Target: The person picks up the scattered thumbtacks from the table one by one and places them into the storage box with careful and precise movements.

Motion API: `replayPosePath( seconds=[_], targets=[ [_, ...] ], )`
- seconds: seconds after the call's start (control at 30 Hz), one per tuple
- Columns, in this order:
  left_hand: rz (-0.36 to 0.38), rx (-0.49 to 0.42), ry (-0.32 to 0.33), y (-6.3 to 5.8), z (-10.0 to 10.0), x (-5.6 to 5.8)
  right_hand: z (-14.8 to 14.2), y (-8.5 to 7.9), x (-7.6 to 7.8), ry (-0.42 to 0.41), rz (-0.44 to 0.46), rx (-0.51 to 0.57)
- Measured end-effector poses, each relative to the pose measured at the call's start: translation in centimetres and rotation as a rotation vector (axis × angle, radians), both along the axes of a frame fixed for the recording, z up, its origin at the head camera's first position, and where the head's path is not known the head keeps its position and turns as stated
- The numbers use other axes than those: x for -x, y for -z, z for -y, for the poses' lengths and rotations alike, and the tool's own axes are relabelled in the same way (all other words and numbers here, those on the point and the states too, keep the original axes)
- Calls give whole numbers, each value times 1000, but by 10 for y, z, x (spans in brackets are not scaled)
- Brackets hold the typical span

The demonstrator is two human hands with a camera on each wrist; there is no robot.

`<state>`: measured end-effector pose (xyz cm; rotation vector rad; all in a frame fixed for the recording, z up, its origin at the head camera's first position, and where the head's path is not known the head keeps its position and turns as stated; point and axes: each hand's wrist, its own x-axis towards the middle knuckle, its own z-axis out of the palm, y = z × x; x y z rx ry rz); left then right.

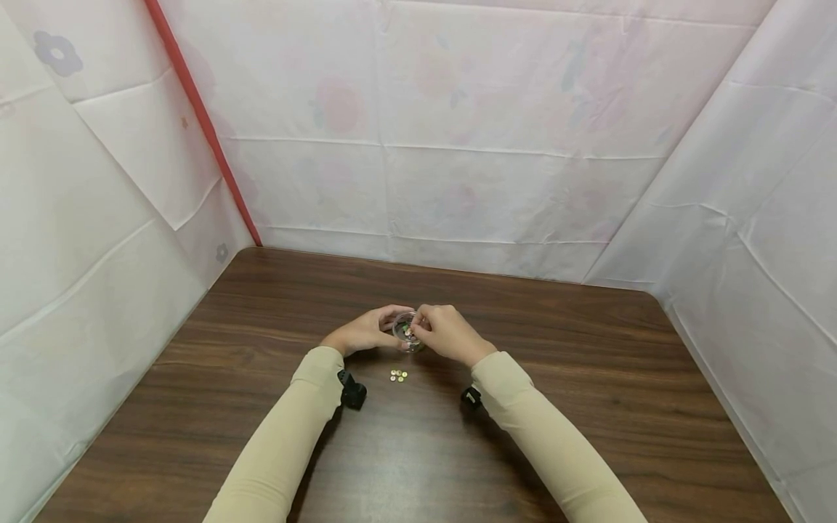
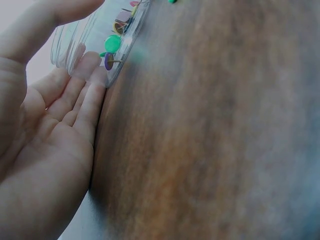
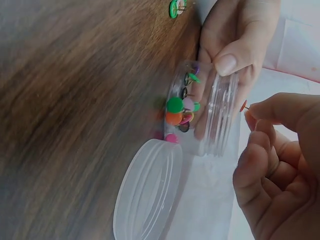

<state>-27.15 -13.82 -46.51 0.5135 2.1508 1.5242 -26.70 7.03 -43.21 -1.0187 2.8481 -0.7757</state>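
Observation:
My left hand (image 1: 366,331) holds a clear plastic jar (image 3: 220,117), thumb on one side and fingers round the other. The jar stands on the table with its mouth up. Inside lie several coloured thumbtacks, among them a green one (image 2: 112,44) and a purple one (image 2: 109,61). Just above the jar's mouth, my right hand (image 1: 453,335) pinches a red-orange thumbtack (image 3: 243,106) by its pin between thumb and forefinger. A small cluster of thumbtacks (image 1: 399,375) lies on the table on the near side of the jar.
Beside the jar, a round translucent lid (image 3: 120,205) lies on the table; the right hand hides it in the head view. The dark wood tabletop (image 1: 588,378) meets pale patterned cloth (image 1: 445,196) at the back and sides. Black cameras (image 1: 353,392) sit at both wrists.

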Motion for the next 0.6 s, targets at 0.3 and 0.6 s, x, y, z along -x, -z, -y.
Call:
replayPosePath(
  seconds=[0.3,0.6],
  targets=[
    [-3,-4,-7,-8,-1,-6,3,4,6,-5,48,-56],
    [-22,-7,-39,20,2,9,5,9,9,0,33,-71]
  ],
)
